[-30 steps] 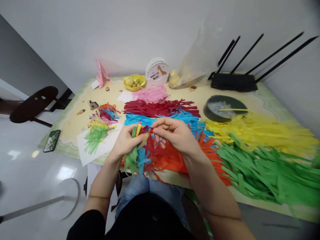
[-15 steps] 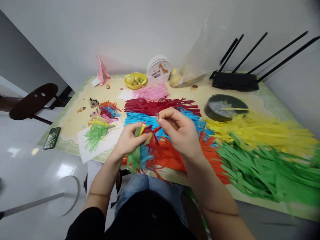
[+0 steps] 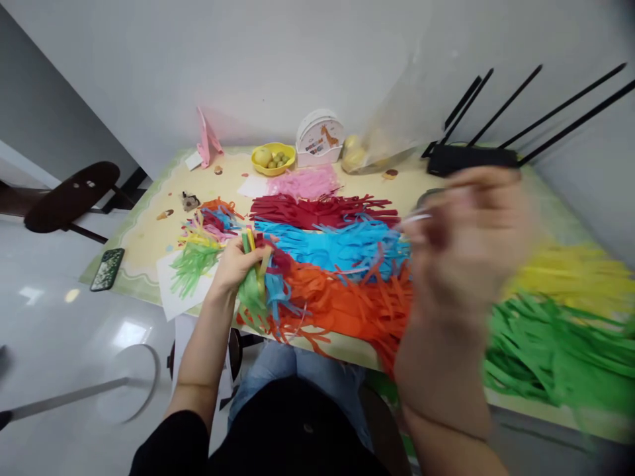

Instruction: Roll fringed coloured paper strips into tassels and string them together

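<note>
Surroundings: phone (image 3: 106, 269) at the table's left edge; mixed strip pile (image 3: 196, 254) on white sheet; orange strips (image 3: 347, 307) mid-table; green strips (image 3: 555, 350) far right
Obstruction: right hand (image 3: 461, 251) raised near the camera, blurred, grip cannot be told
Left hand (image 3: 235, 264): fingers clamped round bundle of strips (image 3: 255, 287) (green, yellow, blue, red) at near table edge
Container: yellow bowl (image 3: 272, 158), pale fruit inside
</note>
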Demonstrator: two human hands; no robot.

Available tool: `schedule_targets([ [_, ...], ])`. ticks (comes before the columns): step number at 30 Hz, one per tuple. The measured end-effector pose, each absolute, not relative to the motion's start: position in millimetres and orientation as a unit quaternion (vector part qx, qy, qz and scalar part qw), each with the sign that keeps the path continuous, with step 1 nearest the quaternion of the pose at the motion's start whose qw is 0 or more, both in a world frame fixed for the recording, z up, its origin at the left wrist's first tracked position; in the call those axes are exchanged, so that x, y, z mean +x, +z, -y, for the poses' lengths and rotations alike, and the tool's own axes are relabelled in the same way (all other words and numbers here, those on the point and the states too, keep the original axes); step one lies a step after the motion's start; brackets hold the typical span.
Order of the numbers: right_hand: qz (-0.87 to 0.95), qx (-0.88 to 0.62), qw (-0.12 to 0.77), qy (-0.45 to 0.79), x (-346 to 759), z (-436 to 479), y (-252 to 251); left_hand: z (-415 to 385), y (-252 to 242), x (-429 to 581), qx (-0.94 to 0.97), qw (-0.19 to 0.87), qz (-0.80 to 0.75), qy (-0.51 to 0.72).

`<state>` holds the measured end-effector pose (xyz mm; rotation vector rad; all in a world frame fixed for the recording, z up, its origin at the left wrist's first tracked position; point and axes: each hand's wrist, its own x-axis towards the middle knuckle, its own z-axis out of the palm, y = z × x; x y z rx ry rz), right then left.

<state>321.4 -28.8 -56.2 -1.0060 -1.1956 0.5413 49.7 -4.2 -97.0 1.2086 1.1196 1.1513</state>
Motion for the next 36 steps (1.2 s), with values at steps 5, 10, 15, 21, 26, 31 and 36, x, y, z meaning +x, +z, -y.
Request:
schedule_targets([
  [5, 0.647, -0.380, 0.510, 0.420, 240.9, 27.6, -71.3, 11.9, -89.9, 63.2, 0.513, 0.582, -0.419, 0.472],
  [10, 0.625, -0.364, 0.537, 0.433, 239.1, 21.7, -75.2, 16.3, -90.9, 62.7, 0.524, 0.576, -0.408, 0.478],
  [15, 0.616, -0.402, 0.574, 0.360, 238.2, 29.4, -76.4, 20.7, -93.5, 63.5, 0.491, 0.579, -0.451, 0.470],
  [21, 0.692, -0.398, 0.512, 0.317, 253.6, 40.6, -70.3, 21.0, -93.9, 66.6, 0.442, 0.594, -0.432, 0.515],
  [26, 0.715, -0.393, 0.481, 0.322, 254.5, 40.0, -74.7, 22.6, -97.2, 79.3, 0.388, 0.650, -0.413, 0.507],
  [31, 0.674, -0.389, 0.469, 0.417, 244.8, 32.1, -79.7, 26.2, -103.3, 85.9, 0.422, 0.628, -0.431, 0.492],
  [36, 0.626, -0.425, 0.528, 0.384, 239.8, 28.3, -81.9, 27.1, -110.1, 84.1, 0.440, 0.586, -0.431, 0.527],
])
